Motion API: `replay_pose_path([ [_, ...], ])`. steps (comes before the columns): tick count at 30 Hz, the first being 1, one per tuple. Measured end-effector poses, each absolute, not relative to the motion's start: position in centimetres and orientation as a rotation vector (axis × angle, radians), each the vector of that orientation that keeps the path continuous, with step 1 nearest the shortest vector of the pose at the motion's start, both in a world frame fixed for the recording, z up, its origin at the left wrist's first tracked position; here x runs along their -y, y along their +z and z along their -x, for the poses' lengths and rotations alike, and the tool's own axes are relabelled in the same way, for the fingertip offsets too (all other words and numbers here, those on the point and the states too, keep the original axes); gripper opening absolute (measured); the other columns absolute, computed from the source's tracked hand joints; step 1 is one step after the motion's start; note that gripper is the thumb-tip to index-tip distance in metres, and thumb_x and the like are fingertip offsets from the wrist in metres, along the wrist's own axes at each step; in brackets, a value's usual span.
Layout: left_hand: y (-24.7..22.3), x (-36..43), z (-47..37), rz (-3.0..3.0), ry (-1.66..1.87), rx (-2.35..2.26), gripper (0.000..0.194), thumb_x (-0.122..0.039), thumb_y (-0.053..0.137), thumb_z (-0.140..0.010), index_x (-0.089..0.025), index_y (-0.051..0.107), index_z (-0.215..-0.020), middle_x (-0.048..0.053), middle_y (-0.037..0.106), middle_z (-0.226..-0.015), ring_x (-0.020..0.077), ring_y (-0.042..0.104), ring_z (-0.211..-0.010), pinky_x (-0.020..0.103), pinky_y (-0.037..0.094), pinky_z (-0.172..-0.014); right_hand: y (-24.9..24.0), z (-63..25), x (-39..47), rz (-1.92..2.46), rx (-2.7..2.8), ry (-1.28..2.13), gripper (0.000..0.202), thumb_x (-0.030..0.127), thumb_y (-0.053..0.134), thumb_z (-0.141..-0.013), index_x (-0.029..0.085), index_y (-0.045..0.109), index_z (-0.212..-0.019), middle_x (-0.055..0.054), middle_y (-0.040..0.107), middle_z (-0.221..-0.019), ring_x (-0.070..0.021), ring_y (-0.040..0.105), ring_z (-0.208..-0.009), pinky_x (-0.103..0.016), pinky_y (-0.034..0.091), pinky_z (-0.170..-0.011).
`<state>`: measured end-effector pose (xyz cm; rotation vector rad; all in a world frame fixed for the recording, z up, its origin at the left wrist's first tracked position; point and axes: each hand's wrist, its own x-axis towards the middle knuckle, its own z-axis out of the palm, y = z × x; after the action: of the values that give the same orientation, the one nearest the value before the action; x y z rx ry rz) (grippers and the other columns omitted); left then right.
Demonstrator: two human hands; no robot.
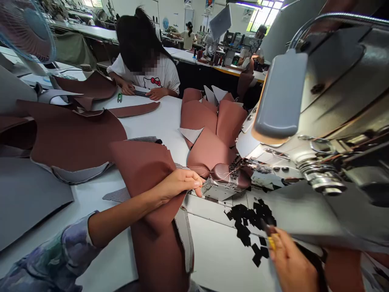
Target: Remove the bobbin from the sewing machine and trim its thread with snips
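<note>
My left hand (pixel 185 182) is closed, its fingertips pinched on thin thread at the edge of a reddish-brown leather piece (pixel 142 166), just left of the sewing machine's (pixel 226 188) lower arm. The leather lies under my left forearm and hangs toward the front. At the lower right, my right hand (pixel 288 255) is wrapped round a small tool with a yellow part (pixel 271 242); its dark tip is blurred. That tip is close to a scatter of small black squares (pixel 243 219) on the white table (pixel 212 251).
More brown leather pieces (pixel 73 142) lie to the left and behind the machine arm. The grey-covered machine head (pixel 282 93) overhangs the right side. A fan (pixel 27 30) stands at the upper left. Across the table sits a person (pixel 146 52), both hands on a dark object.
</note>
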<state>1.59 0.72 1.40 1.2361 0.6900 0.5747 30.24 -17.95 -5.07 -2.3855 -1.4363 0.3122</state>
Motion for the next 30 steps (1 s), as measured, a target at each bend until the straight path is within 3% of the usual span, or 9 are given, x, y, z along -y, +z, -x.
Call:
replay_pose_path([
  [2, 1.8, -0.6, -1.7, -1.248, 0.584, -0.692, 0.011, -0.026, 0.063, -0.076, -0.017, 0.061, -0.07, 0.004, 0.071, -0.064, 0.0254, 0.052, -0.119, 0.042, 0.033, -0.103, -4.6, -25.9, 16.2, 1.999, 1.499, 0.615, 0.035, 0.042, 0.032, -0.094, 0.021, 0.06, -0.098, -0.007, 0.068, -0.085, -0.0185, 0.065, -0.07, -0.025, 0.048, -0.062],
  [6, 2.1, -0.4, -1.7, -1.258, 0.596, -0.684, 0.012, -0.026, 0.062, -0.076, -0.018, 0.06, -0.068, 0.004, 0.071, -0.063, 0.0259, 0.048, -0.123, 0.043, 0.029, -0.104, -3.5, -18.6, 11.5, 1.664, 1.704, 0.861, 0.031, 0.04, 0.036, -0.093, 0.021, 0.051, -0.074, 0.002, 0.053, -0.062, -0.0132, 0.049, -0.057, -0.022, 0.036, -0.054],
  [10, 2.2, -0.2, -1.6, -1.251, 0.612, -0.661, 0.013, -0.027, 0.063, -0.076, -0.017, 0.061, -0.068, 0.006, 0.072, -0.065, 0.0262, 0.047, -0.124, 0.042, 0.032, -0.103, -2.8, -16.2, 8.7, 1.628, 1.723, 0.874, 0.026, 0.036, 0.042, -0.089, 0.02, 0.047, -0.069, 0.005, 0.044, -0.057, -0.0112, 0.038, -0.052, -0.022, 0.028, -0.052],
  [15, 2.6, -0.1, -1.7, -1.243, 0.62, -0.654, 0.012, -0.027, 0.063, -0.076, -0.017, 0.062, -0.068, 0.006, 0.071, -0.064, 0.0255, 0.046, -0.125, 0.041, 0.034, -0.102, -3.0, -15.7, 7.5, 1.572, 1.714, 0.855, 0.026, 0.036, 0.041, -0.089, 0.018, 0.052, -0.073, 0.004, 0.047, -0.06, -0.0109, 0.039, -0.054, -0.022, 0.029, -0.053],
  [21, 2.5, 0.6, -0.9, -1.364, 0.647, -0.692, 0.014, -0.028, 0.057, -0.08, -0.018, 0.059, -0.071, 0.006, 0.071, -0.064, 0.0263, 0.05, -0.122, 0.044, 0.036, -0.101, -2.1, -15.3, 9.2, 1.417, 1.79, 0.829, 0.035, 0.033, 0.036, -0.092, 0.019, 0.044, -0.061, 0.004, 0.042, -0.055, -0.01, 0.037, -0.051, -0.023, 0.029, -0.053],
  [24, 1.2, 1.5, 1.1, -1.887, 0.65, -0.86, 0.02, -0.021, 0.05, -0.084, -0.019, 0.062, -0.1, 0.008, 0.072, -0.105, 0.0241, 0.047, -0.125, 0.049, 0.024, -0.11, -2.0, -18.5, 12.0, 1.353, 1.869, 0.862, 0.031, 0.035, 0.038, -0.091, 0.019, 0.052, -0.068, 0.003, 0.049, -0.059, -0.0103, 0.045, -0.054, -0.021, 0.034, -0.054],
  [26, -0.2, 1.2, 2.5, -2.268, 0.504, -0.841, 0.056, -0.017, 0.054, -0.08, -0.022, 0.043, -0.134, 0.01, 0.046, -0.142, 0.0275, 0.029, -0.137, 0.054, 0.006, -0.114, -2.6, -21.9, 13.0, 1.578, 1.717, 0.808, 0.029, 0.042, 0.043, -0.088, 0.02, 0.057, -0.077, 0.002, 0.053, -0.062, -0.0114, 0.049, -0.055, -0.021, 0.037, -0.054],
  [28, -2.0, -0.4, 3.2, -2.43, 0.276, -0.787, 0.073, -0.01, 0.05, -0.076, -0.025, 0.028, -0.144, 0.008, 0.027, -0.153, 0.0314, 0.012, -0.142, 0.06, 0.004, -0.112, -3.4, -25.5, 12.2, 1.908, 1.417, 0.693, 0.034, 0.052, 0.051, -0.082, 0.019, 0.054, -0.074, 0.003, 0.051, -0.059, -0.0119, 0.048, -0.054, -0.022, 0.039, -0.053],
  [30, -3.8, -3.3, 3.2, -2.446, 0.126, -0.741, 0.077, -0.004, 0.05, -0.07, -0.031, 0.036, -0.14, 0.005, 0.024, -0.154, 0.0365, 0.003, -0.142, 0.067, -0.002, -0.107, -3.7, -28.3, 9.4, 2.056, 1.258, 0.619, 0.038, 0.055, 0.054, -0.079, 0.019, 0.051, -0.067, 0.003, 0.051, -0.057, -0.0109, 0.046, -0.049, -0.023, 0.04, -0.049],
])
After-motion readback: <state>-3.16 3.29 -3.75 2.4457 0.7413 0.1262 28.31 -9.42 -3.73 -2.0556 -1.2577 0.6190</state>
